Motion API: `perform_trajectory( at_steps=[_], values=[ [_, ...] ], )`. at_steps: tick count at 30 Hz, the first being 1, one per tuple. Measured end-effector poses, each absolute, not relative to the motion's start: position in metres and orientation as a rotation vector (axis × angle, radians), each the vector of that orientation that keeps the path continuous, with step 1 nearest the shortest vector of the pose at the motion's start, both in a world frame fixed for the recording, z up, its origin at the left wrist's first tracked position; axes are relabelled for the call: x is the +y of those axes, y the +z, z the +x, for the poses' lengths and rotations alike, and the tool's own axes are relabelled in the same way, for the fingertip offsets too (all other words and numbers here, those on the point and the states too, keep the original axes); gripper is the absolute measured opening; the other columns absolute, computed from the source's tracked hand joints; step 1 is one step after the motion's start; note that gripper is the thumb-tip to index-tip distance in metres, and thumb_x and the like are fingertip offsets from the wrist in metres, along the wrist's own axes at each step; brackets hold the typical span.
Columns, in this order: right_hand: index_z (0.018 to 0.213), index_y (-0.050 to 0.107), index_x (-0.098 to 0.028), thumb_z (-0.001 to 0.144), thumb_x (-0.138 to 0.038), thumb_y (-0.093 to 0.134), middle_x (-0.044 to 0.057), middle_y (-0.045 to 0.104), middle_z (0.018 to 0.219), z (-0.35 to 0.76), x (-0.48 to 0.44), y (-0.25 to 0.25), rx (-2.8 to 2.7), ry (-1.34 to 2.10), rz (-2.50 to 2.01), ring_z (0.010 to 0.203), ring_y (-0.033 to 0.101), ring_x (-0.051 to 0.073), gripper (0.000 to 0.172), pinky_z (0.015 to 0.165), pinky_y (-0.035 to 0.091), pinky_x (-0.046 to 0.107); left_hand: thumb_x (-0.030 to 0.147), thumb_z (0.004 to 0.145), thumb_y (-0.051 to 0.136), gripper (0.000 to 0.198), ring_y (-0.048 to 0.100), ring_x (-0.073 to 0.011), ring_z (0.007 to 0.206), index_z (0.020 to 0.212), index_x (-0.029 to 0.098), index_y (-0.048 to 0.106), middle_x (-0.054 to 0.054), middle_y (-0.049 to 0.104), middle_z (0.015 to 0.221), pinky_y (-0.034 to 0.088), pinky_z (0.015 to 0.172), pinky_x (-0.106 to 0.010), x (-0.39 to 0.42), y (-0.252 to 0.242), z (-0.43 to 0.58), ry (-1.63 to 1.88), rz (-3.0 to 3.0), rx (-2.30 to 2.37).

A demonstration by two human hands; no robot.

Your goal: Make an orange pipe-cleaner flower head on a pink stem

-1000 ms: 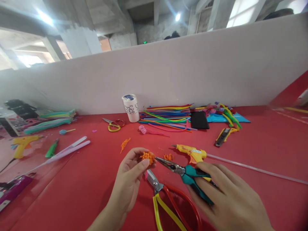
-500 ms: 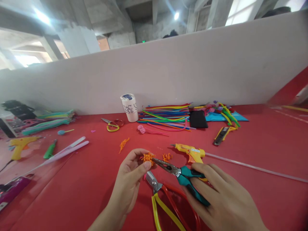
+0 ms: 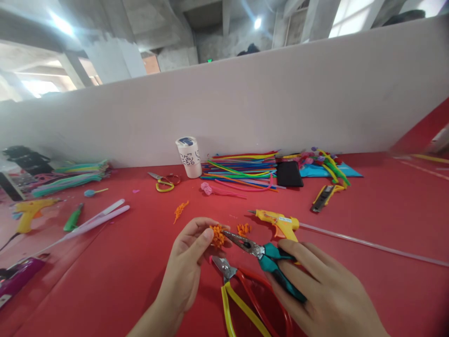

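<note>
Between the thumb and fingers of my left hand (image 3: 191, 255) is a small bumpy orange piece of twisted pipe cleaner (image 3: 218, 236). My right hand (image 3: 322, 290) is wrapped round the teal and black handles of needle-nose pliers (image 3: 259, 252). The plier tips touch the right edge of the orange piece; whether they pinch it I cannot tell. Just beyond the tips lies a second orange piece (image 3: 243, 229), and a third, longer orange piece (image 3: 180, 211) rests farther left. Below my hands are scissors (image 3: 228, 274) with red and yellow handles.
A yellow glue gun (image 3: 278, 222) with a long glue stick lies at right, near a utility knife (image 3: 322, 198). Along the partition stand a white cup (image 3: 189, 158), colourful pipe cleaners (image 3: 242, 166) and a black phone (image 3: 289, 174). Smaller scissors (image 3: 164, 181) lie left of the cup.
The orange piece has turned a little in my left fingers, and my left thumb has shifted up and left on it. The pliers have barely moved.
</note>
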State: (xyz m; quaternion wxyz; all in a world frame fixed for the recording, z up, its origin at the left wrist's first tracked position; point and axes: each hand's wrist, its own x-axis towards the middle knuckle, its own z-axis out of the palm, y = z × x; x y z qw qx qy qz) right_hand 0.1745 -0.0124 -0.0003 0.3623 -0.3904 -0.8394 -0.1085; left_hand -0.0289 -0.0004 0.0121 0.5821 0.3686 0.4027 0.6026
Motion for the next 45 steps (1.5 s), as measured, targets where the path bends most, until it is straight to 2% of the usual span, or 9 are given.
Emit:
perform_trajectory(
  at_steps=[7,13,18,22,26,32,45],
  values=[
    [0.071,0.066,-0.019,0.087,-0.015,0.044,0.007,0.065,0.087,0.177,-0.013,-0.006,-2.185,-0.455,-0.995,0.079,0.057,0.021,0.028,0.067,0.042,0.034,0.022,0.071,0.07,0.013,0.063,-0.0118,0.057,0.081,0.016,0.064,0.0,0.065,0.067,0.049,0.054,-0.021,-0.001,0.012,-0.029,1.397,0.854,0.944],
    [0.073,0.067,-0.018,0.09,-0.014,0.038,0.009,0.066,0.09,0.179,-0.015,-0.009,-2.228,-0.702,-1.013,0.078,0.055,0.024,0.034,0.062,0.037,0.036,0.023,0.072,0.069,0.012,0.063,-0.0118,0.057,0.081,0.017,0.063,0.0,0.065,0.066,0.049,0.056,-0.021,-0.003,0.013,-0.027,1.388,0.833,0.926],
    [0.075,0.067,-0.019,0.09,-0.012,0.033,0.009,0.066,0.091,0.178,-0.015,-0.006,-2.215,-0.774,-1.007,0.077,0.053,0.024,0.037,0.062,0.036,0.036,0.022,0.074,0.068,0.012,0.064,-0.0118,0.059,0.082,0.017,0.062,0.0,0.065,0.069,0.049,0.057,-0.021,-0.003,0.012,-0.028,1.382,0.835,0.922],
    [0.074,0.066,-0.019,0.09,-0.021,0.041,0.009,0.066,0.09,0.179,-0.012,-0.006,-2.196,-0.685,-1.017,0.079,0.055,0.023,0.03,0.064,0.038,0.035,0.023,0.074,0.067,0.012,0.063,-0.0113,0.059,0.083,0.017,0.063,0.0,0.065,0.069,0.049,0.058,-0.021,-0.001,0.014,-0.028,1.388,0.825,0.92],
    [0.071,0.065,-0.018,0.087,-0.021,0.047,0.009,0.063,0.09,0.181,-0.009,-0.003,-2.117,-0.498,-1.023,0.08,0.057,0.022,0.024,0.07,0.043,0.034,0.022,0.073,0.069,0.013,0.064,-0.0116,0.062,0.083,0.016,0.063,-0.001,0.066,0.074,0.051,0.061,-0.022,0.0,0.015,-0.03,1.42,0.816,0.923],
    [0.076,0.064,-0.019,0.086,-0.022,0.048,0.007,0.061,0.089,0.18,-0.009,0.005,-2.109,-0.154,-1.036,0.074,0.06,0.016,0.019,0.063,0.049,0.027,0.02,0.073,0.069,0.012,0.067,-0.0147,0.073,0.084,0.018,0.065,-0.003,0.068,0.081,0.052,0.068,-0.025,-0.002,0.013,-0.031,1.414,0.817,0.892],
    [0.074,0.065,-0.02,0.085,-0.019,0.048,0.007,0.062,0.086,0.177,-0.01,0.003,-2.105,-0.096,-1.019,0.071,0.06,0.016,0.021,0.059,0.048,0.026,0.019,0.073,0.069,0.012,0.066,-0.0147,0.072,0.084,0.017,0.064,-0.002,0.067,0.079,0.052,0.066,-0.024,-0.002,0.013,-0.031,1.404,0.809,0.871]
  ],
)
